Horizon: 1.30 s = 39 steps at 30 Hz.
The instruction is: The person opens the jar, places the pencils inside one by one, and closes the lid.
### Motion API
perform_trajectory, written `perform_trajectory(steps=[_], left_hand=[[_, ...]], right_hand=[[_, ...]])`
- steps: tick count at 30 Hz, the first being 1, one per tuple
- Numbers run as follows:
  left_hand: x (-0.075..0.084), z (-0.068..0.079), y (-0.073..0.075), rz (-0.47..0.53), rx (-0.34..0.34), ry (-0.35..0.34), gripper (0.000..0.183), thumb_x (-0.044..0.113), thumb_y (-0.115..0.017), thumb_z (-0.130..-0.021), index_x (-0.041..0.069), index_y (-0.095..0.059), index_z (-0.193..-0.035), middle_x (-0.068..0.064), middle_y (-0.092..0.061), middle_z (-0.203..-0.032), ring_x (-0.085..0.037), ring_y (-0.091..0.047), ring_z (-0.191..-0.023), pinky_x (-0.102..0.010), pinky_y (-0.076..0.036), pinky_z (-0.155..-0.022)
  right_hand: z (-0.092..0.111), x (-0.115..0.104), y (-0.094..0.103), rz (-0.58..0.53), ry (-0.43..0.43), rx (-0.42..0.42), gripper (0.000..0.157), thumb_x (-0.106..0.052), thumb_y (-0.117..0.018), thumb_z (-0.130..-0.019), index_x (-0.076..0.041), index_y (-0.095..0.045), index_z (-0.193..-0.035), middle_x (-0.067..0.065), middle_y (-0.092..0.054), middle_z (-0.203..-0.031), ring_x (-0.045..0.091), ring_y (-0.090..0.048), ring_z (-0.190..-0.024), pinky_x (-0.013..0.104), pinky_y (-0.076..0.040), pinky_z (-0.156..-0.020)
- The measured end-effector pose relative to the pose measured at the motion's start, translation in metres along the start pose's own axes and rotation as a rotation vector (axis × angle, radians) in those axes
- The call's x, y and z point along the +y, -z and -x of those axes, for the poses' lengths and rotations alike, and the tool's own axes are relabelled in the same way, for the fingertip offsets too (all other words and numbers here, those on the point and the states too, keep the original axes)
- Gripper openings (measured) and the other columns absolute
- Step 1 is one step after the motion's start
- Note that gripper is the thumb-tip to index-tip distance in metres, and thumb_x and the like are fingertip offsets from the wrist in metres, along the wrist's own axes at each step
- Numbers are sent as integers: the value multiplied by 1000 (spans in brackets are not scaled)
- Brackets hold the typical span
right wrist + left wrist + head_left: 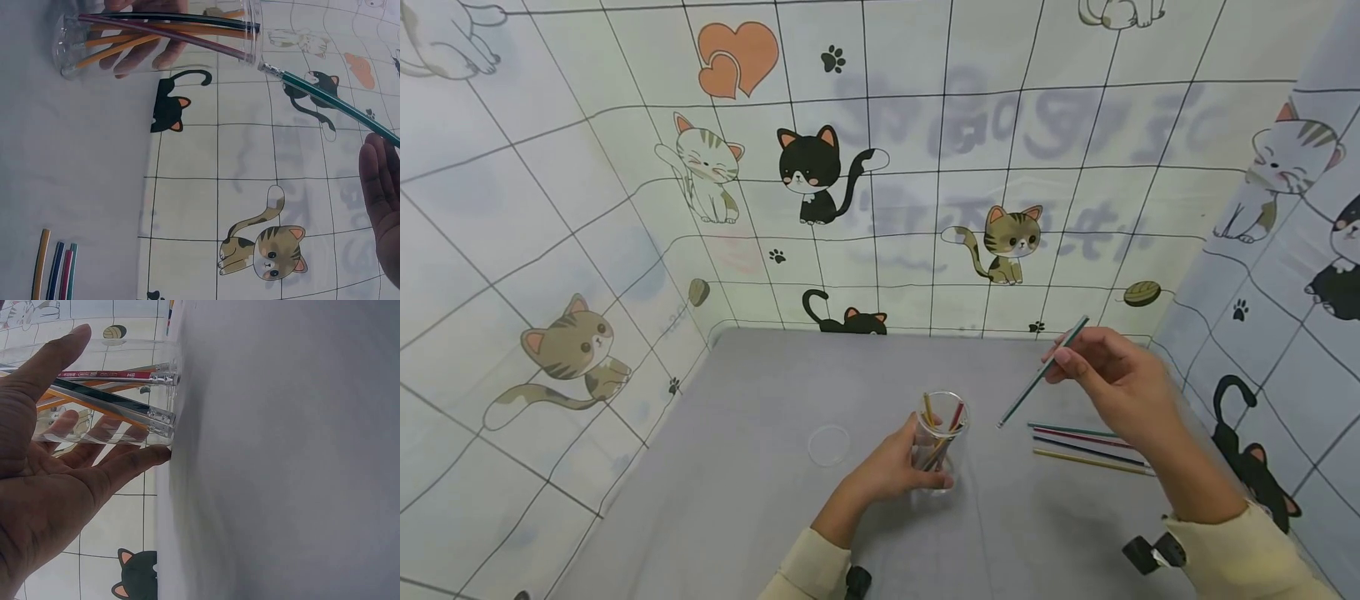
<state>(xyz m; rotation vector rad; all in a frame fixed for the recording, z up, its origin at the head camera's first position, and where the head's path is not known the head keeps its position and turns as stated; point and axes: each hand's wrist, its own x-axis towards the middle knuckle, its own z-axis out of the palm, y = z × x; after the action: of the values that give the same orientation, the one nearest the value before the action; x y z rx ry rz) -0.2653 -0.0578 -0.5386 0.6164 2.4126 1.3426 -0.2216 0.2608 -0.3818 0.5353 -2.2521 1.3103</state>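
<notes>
In the head view my left hand (887, 467) grips a clear glass cup (942, 435) around its side. Several pencils stand slanted inside, and a red pencil (119, 375) and a dark green one (109, 397) show through the wall in the left wrist view. My right hand (1123, 383) pinches a green pencil (1030, 390) between thumb and fingers, tilted in the air to the right of the cup. Its silver eraser end (270, 69) points down toward the cup and appears close to the rim in the right wrist view.
A row of several pencils, green, red, dark blue and yellow (1090, 462), lies on the grey table (737, 517) below my right hand. Left of the cup there is a faint clear ring shape (828, 427). Cat-printed sheeting (902, 200) encloses the table.
</notes>
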Motion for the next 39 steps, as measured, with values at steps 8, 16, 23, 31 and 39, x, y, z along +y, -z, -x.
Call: perform_trajectory(steps=[8,16,23,31,39], left_hand=[[0,-1,1,2,-2,2,91,37,-98,-86,35,-41,-156,-9,-69,-150,-32,-63,-141,-67,-47,-119],[1,-1,2,5,-1,4,89,37,-98,-86,35,-41,-155,-9,-69,-150,-30,-63,-139,-66,-48,-119],[1,-1,2,22,-5,0,87,35,-98,-86,36,-43,-154,-7,-70,-148,-26,-64,-135,-64,-49,-117],[0,0,1,17,-10,7,91,36,-98,-86,34,-41,-157,-9,-70,-149,-29,-63,-138,-64,-49,-118],[0,1,2,28,-14,1,89,36,-97,-87,35,-41,-157,-8,-70,-150,-28,-64,-138,-61,-50,-116]], right_hand=[[-9,-7,-12,-92,27,-14,9,4,-64,-108,3,-65,-117,-3,-80,-105,11,-81,-86,21,-65,-85],[-17,-16,-23,-163,27,-38,10,4,-64,-109,4,-64,-118,-1,-80,-107,14,-80,-87,24,-66,-86],[-21,-17,-30,-202,56,-68,12,5,-62,-109,5,-65,-121,0,-80,-109,14,-80,-89,25,-66,-86],[-22,-17,-37,-194,70,-87,14,5,-63,-109,3,-65,-122,-1,-80,-110,13,-80,-90,25,-66,-85],[-24,-14,-42,-215,121,-132,14,8,-62,-107,3,-64,-121,0,-79,-114,12,-79,-95,26,-66,-86]])
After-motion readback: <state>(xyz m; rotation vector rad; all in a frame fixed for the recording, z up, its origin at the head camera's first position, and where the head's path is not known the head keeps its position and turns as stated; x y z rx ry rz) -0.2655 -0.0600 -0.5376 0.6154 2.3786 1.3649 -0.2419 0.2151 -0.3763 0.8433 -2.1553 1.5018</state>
